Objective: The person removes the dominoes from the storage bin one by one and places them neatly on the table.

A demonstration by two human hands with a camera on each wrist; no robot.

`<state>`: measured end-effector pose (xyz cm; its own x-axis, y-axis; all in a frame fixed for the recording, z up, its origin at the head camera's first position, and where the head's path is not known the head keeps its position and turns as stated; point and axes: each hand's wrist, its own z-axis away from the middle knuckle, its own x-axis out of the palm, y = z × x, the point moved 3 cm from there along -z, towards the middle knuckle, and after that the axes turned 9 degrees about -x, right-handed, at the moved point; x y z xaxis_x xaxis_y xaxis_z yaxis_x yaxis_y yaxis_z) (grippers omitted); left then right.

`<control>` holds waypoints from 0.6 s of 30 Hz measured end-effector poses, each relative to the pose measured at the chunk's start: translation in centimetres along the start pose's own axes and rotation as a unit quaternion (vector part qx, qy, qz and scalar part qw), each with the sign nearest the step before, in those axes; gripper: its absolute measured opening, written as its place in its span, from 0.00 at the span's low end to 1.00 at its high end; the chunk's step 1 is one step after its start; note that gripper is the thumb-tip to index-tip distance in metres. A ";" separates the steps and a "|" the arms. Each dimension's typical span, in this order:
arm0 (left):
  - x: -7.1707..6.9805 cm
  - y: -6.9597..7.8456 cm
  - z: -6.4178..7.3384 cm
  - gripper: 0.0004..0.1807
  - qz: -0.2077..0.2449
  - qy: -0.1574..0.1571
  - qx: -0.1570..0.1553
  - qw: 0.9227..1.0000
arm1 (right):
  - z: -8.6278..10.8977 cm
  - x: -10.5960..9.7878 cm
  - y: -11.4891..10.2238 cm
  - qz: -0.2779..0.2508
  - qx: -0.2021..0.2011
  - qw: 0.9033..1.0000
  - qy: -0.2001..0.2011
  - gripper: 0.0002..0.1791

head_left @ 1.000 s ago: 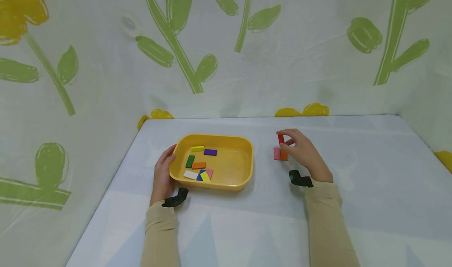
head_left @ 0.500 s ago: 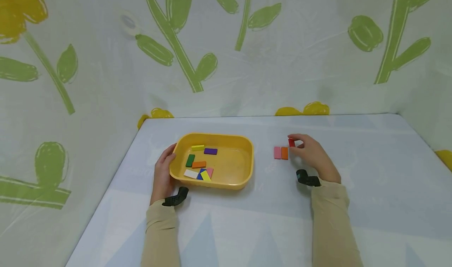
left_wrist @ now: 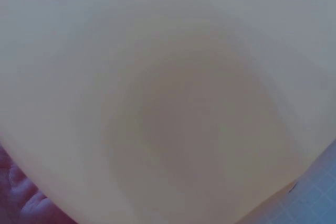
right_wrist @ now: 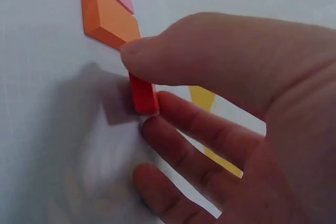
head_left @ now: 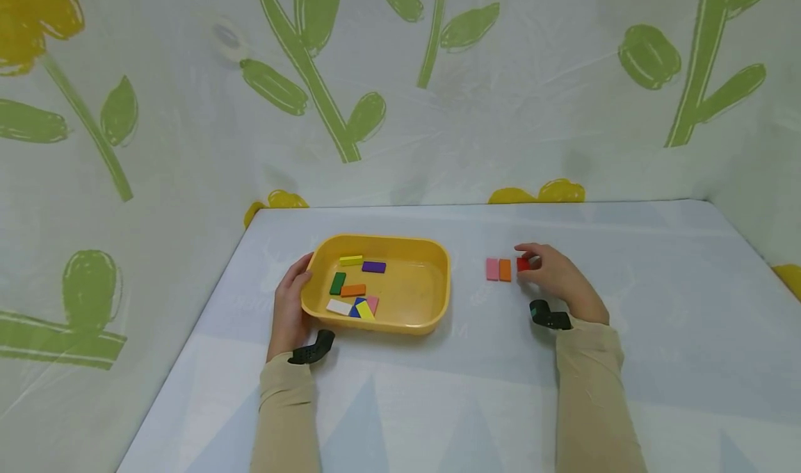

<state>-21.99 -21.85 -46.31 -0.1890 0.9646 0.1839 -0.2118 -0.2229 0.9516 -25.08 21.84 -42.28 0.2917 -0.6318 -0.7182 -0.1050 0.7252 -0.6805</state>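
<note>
My right hand (head_left: 553,277) pinches a red block (right_wrist: 144,95) between thumb and fingers. In the right wrist view it is tilted, one end close over the tabletop beside its own shadow. Just left of it, an orange block (head_left: 505,270) and a pink block (head_left: 492,270) lie side by side on the table. My left hand (head_left: 290,313) grips the left end of a yellow plastic tray (head_left: 416,289), thumb at the rim. The blurred tray wall (left_wrist: 199,119) fills most of the left wrist view, hiding most of that hand.
Inside the tray, mostly on its left side, lie several coloured blocks, among them a purple block (head_left: 373,267), a green block (head_left: 337,283) and a white block (head_left: 339,307). Behind the table (head_left: 463,403) rises a cloth backdrop (head_left: 532,125) printed with plants.
My right hand has carried the red block rightward and down, from above the orange block to its right side. The left hand and tray have stayed in place.
</note>
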 end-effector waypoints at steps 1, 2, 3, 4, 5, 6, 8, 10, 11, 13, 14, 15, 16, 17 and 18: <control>0.0 0.0 0.0 0.21 0.000 -0.001 0.001 1.000 | 0.0 0.1 0.0 -0.001 0.000 1.000 -0.002 0.30; 0.0 0.0 0.0 0.21 0.000 -0.002 0.001 1.000 | -0.1 0.1 0.1 -0.003 -0.001 1.000 -0.004 0.30; 0.0 0.0 0.1 0.21 0.000 -0.002 0.001 1.000 | -0.1 0.2 0.1 -0.004 -0.001 1.000 -0.004 0.30; 0.0 0.0 0.1 0.21 0.000 -0.002 0.001 1.000 | -0.2 0.2 0.2 -0.004 -0.003 1.000 -0.005 0.31; 0.0 0.0 0.1 0.21 0.000 -0.002 0.000 1.000 | -0.2 0.3 0.2 -0.005 -0.004 1.000 -0.006 0.32; 0.0 0.0 0.1 0.21 -0.001 -0.001 0.000 1.000 | -0.3 0.3 0.2 -0.006 -0.005 1.000 -0.007 0.33; 0.0 0.0 0.1 0.20 0.000 0.000 -0.002 1.000 | -0.3 0.4 0.2 -0.005 -0.007 1.000 -0.007 0.34; 0.0 0.0 0.1 0.20 0.000 0.001 -0.003 1.000 | -0.3 0.5 0.2 -0.004 -0.010 1.000 -0.007 0.35; 0.0 0.0 0.1 0.20 0.000 0.002 -0.003 1.000 | -0.3 0.5 0.2 -0.005 -0.010 1.000 -0.007 0.36; 0.0 -0.1 0.1 0.20 0.000 0.003 -0.004 1.000 | -0.3 0.6 0.2 -0.004 -0.012 1.000 -0.008 0.37; 0.0 -0.1 0.1 0.20 -0.001 0.003 -0.004 1.000 | -0.3 0.6 0.2 -0.004 -0.012 1.000 -0.008 0.37; 0.0 -0.1 0.1 0.20 -0.002 0.003 -0.004 1.000 | -0.3 0.6 0.2 -0.003 -0.011 1.000 -0.009 0.37; 0.0 -0.1 0.0 0.20 -0.002 0.003 -0.004 1.000 | -0.3 0.7 0.2 -0.002 -0.009 1.000 -0.010 0.38; 0.0 0.0 0.0 0.20 -0.002 0.003 -0.004 1.000 | -0.3 0.7 0.2 -0.001 -0.008 1.000 -0.010 0.38; 0.0 0.0 0.0 0.21 -0.002 0.003 -0.004 1.000 | -0.4 0.7 0.2 -0.001 -0.006 1.000 -0.010 0.38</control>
<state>-21.95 -21.85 -46.30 -0.1941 0.9644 0.1794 -0.2198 -0.2209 0.9502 -25.24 21.49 -42.98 0.3114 -0.6266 -0.7144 -0.1161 0.7210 -0.6831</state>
